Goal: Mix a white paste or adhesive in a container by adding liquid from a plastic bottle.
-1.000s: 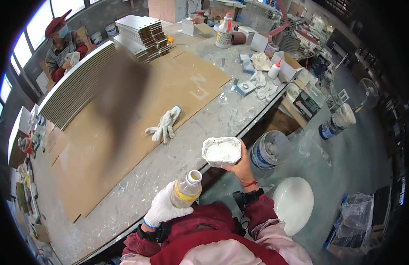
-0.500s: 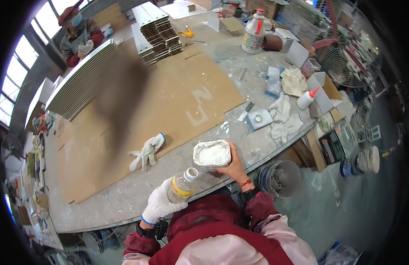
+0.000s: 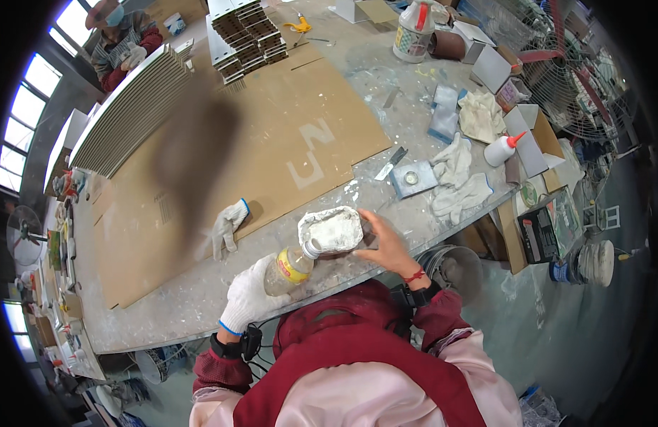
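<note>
So the white-crusted tub [image 3: 340,248] looks parked on the table [image 3: 201,313] now; half a second ago the right hand [image 3: 387,244] was gripping it. That hand's now spread at its right side, can't tell if touching. Left hand [image 3: 249,293], gloved, is still wrapped round the clear bottle [image 3: 288,270], mouth now tipped toward the tub. Loose glove [image 3: 229,226] lies beyond.

From the tub [image 3: 343,246], passage runs at twelve o'clock over flat cardboard [image 3: 286,128] — the bottle [image 3: 286,272] blocking seven-thirty, a loose glove [image 3: 226,231] nine, the right hand [image 3: 390,249] four.
</note>
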### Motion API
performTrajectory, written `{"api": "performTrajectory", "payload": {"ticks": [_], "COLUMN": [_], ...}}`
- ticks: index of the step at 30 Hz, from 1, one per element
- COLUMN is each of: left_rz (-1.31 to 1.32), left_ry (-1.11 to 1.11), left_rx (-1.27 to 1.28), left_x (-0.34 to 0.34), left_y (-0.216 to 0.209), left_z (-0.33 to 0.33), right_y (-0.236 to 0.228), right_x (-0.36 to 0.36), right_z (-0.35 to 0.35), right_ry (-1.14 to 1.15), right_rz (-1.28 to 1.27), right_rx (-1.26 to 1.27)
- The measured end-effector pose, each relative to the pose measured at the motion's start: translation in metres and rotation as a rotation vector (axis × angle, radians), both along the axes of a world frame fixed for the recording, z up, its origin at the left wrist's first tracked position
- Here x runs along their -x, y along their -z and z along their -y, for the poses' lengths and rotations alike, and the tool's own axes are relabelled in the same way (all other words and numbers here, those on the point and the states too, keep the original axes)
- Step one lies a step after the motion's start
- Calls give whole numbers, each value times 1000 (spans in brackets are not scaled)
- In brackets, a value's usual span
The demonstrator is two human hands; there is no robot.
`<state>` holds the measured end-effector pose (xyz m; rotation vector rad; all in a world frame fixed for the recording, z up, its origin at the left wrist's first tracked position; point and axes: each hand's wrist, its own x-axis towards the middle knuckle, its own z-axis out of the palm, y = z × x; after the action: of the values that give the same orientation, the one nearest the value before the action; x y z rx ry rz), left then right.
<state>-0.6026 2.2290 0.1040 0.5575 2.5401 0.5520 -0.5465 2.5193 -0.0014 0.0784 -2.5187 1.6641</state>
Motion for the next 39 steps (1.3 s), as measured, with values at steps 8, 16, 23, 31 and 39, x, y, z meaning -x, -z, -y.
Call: {"api": "performTrajectory", "payload": {"ticks": [8, 16, 23, 31, 39], "left_rz": [-48, -117, -137, -91, -134], "left_ry": [110, 190, 228, 216, 219], "left_rx": [39, 141, 157, 246, 258], "left_x": [22, 35, 38, 40, 39], "left_y": [0, -11, -16, -30, -30], "left_z": [10, 3, 3, -7, -6], "right_y": [-10, -17, -17, -16, -17], "right_x": [-27, -32, -27, -26, -25], "right_z": [-18, -18, -20, -21, -21], "right_ry": [27, 30, 32, 15, 32], "right_rz": [244, 212, 255, 249, 248], "right_rx": [119, 158, 208, 212, 225]}}
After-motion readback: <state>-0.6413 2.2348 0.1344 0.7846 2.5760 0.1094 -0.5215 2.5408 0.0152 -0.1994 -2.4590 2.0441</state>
